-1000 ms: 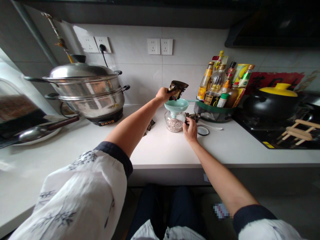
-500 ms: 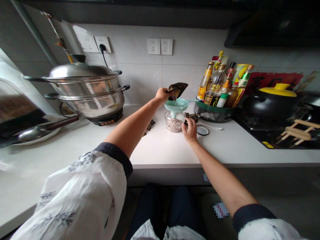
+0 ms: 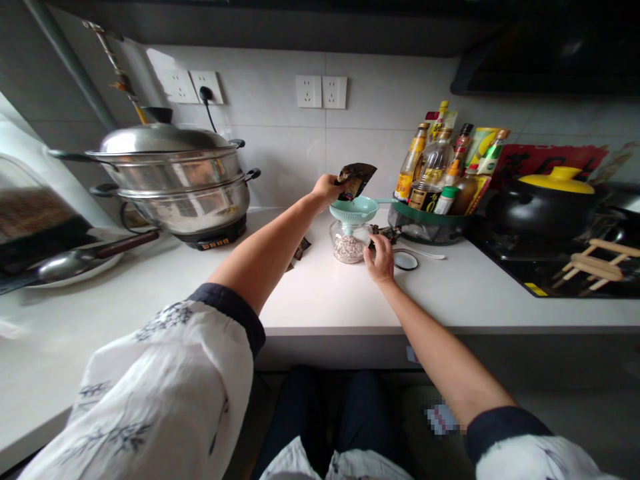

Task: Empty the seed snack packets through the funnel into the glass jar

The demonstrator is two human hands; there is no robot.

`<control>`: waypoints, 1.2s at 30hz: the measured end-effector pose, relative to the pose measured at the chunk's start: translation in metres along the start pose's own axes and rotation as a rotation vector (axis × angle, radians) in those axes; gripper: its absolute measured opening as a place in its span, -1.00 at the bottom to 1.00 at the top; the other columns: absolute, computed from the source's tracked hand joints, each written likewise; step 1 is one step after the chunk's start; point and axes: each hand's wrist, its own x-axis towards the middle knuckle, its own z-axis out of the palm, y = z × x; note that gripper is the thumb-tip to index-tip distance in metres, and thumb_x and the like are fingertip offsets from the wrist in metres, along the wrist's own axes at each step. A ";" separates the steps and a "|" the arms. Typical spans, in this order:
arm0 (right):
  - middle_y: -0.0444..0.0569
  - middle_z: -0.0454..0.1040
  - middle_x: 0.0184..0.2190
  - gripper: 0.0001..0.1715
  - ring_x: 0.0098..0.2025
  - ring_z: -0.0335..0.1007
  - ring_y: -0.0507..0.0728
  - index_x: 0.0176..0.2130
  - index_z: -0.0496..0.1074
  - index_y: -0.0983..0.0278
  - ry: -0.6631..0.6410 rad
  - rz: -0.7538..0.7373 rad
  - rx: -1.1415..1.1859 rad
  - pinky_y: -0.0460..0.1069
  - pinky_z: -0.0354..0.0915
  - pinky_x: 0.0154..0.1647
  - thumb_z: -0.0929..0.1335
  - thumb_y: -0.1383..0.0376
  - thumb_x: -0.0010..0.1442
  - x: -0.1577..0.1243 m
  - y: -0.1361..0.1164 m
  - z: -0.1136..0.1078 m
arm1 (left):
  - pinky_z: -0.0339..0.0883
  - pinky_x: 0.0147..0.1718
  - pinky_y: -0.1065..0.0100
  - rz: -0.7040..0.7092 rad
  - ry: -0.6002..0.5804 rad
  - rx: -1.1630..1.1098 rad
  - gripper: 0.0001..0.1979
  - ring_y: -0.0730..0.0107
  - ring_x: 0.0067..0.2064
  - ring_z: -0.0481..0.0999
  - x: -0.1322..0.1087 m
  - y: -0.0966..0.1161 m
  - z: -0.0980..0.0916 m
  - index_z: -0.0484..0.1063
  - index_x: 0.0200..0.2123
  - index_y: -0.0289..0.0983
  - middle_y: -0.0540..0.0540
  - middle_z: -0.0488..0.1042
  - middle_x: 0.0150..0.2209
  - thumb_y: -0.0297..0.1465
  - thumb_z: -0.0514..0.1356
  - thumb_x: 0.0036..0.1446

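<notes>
My left hand (image 3: 327, 189) grips a small dark packet (image 3: 357, 179), tilted with its lower end over a mint-green funnel (image 3: 354, 210). The funnel's spout sits in the mouth of a clear glass jar (image 3: 340, 233), which stands upright on the counter. Pale, speckled flakes or grains (image 3: 349, 249) fill the lower part of the jar. On the jar's right side my right hand (image 3: 381, 259) is curled against the glass, thumb towards me. Behind that hand lies another crumpled dark packet (image 3: 393, 234), partly hidden. A round lid (image 3: 405, 260) rests just right of the hand.
A white spoon (image 3: 430, 255) and a green-rimmed rack (image 3: 430, 227) of bottles are to the right. Further right, a black pot (image 3: 540, 207) stands on the stove. A steel steamer (image 3: 185, 200) stands at left. More dark wrapper (image 3: 301, 249) lies beyond my left forearm.
Almost nothing differs. The packet in my left hand has tipped slightly over the funnel; the jar and my right hand have stayed in place.
</notes>
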 end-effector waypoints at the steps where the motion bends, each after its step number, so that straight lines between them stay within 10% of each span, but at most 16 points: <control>1: 0.18 0.36 -0.06 -0.56 0.04 0.29 0.24 0.02 0.36 0.30 -0.003 0.002 -0.001 0.18 0.27 0.08 0.22 0.17 0.21 0.000 0.000 0.000 | 0.21 -0.40 0.46 0.002 0.003 0.020 -0.84 0.47 -0.43 0.33 0.000 0.001 0.000 0.45 -0.57 -0.35 0.04 0.33 -0.63 -0.36 0.31 -0.14; 36: 0.16 0.37 -0.09 -0.57 0.00 0.30 0.24 0.02 0.35 0.29 -0.003 -0.021 0.003 0.19 0.27 0.08 0.22 0.18 0.21 0.001 -0.002 -0.001 | 0.12 -0.33 0.44 -0.036 0.014 0.157 -0.76 0.45 -0.36 0.23 -0.001 0.015 0.001 0.28 -0.72 -0.32 0.07 0.11 -0.68 -0.51 0.30 -0.20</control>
